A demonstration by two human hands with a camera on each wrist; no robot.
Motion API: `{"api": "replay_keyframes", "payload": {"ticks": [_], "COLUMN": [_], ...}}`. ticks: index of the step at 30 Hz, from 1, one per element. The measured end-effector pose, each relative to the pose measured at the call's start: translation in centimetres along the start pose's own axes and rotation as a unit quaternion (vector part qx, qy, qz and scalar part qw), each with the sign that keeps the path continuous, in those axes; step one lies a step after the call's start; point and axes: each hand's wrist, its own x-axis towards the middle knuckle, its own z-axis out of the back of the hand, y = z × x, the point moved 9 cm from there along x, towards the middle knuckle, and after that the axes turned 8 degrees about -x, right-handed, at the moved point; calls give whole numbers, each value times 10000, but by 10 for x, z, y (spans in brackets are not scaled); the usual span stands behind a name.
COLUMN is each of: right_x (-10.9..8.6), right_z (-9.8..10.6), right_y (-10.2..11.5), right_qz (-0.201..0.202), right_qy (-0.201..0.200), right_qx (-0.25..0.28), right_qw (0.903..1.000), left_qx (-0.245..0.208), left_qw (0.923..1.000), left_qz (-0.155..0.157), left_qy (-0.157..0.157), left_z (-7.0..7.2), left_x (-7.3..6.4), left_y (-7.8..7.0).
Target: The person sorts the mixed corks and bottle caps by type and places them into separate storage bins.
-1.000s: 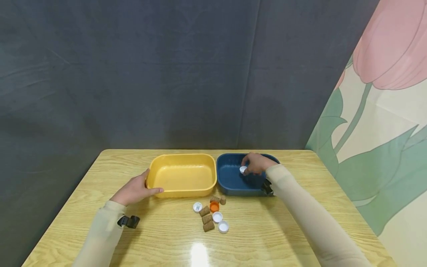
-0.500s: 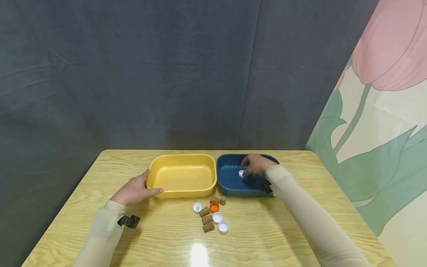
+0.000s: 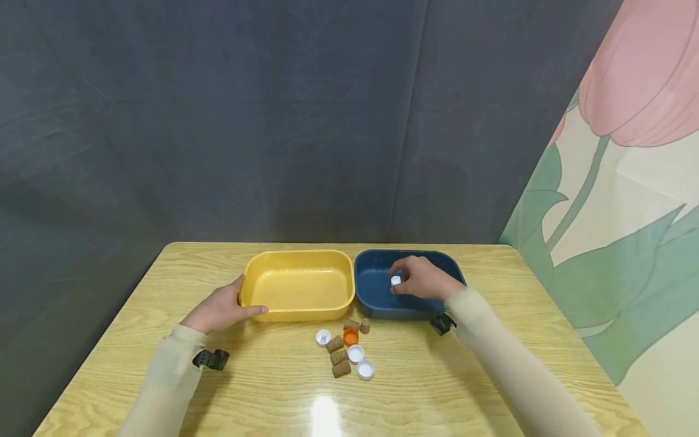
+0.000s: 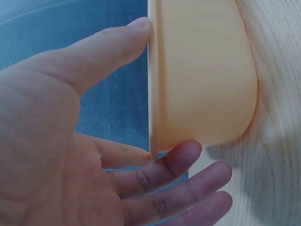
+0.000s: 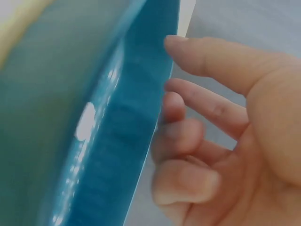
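Note:
My left hand (image 3: 225, 308) spans the left front corner of a yellow plastic basin (image 3: 297, 315), thumb and index fingertip touching its rim, the other fingers relaxed outside. My right hand (image 3: 423, 278) hovers at the blue basin (image 3: 377, 312), thumb and fingers apart with nothing between them in the right wrist view. By its fingertips, a white bottle cap (image 3: 395, 280) shows in the head view. On the table before the basins lie several brown corks (image 3: 339, 357), an orange cap (image 3: 351, 337) and white caps, one of them a white cap (image 3: 366, 369) at the front.
The two basins stand side by side near the back edge of the wood-grain table (image 3: 262, 394). A dark grey curtain (image 3: 273, 121) hangs behind it, and a tulip-patterned wall covering (image 3: 611, 243) rises on the right.
My right hand has drawn back slightly toward me and right, its fingers apart near the white cap in the blue basin. The left hand keeps its place on the yellow basin.

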Motion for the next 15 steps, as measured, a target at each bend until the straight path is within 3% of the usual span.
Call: {"api": "replay_keyframes", "payload": {"ticks": [7,15], "right_x": [-23,-42], "right_z": [-6,-28], "right_y": [30,63], "right_qz": [584,1264], "right_qy": [-438,-632], "right_qx": [283,458], "right_qw": [9969,9889], "left_qx": [38,75], "left_qw": [10000,10000], "left_qz": [-12,-27], "left_qy": [-3,-42], "left_z": [1,1], "left_x": [1,2], "left_y": [0,0]}}
